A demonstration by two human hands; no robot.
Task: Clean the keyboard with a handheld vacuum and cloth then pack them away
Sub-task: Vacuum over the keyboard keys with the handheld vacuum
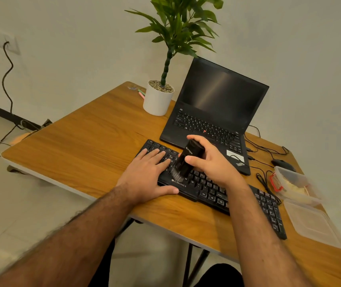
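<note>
A black wired keyboard (217, 189) with white key legends lies slantwise on the wooden desk (86, 146), its near right end close to the desk's near edge. The right hand (211, 162) grips a black cylindrical handheld vacuum (188, 160), fingers curled round its body, thumb on the near side. The vacuum stands tilted, and its grey brush nozzle touches the keys at the keyboard's left part. The left hand (146, 177) lies flat on the keyboard's left end, fingers straight and spread over the keys, thumb along the keyboard's near edge. Just beyond the keyboard an open black laptop (213, 112) with a dark screen stands on the desk. To its left, at the far side, stands a white pot with a green leafy plant (159, 98). On the right, a clear plastic box with a red clasp (295, 183) holds something pale, and a clear flat lid (312, 224) lies just near of it. A black mouse (282, 163) sits beyond the box, among black cables.
</note>
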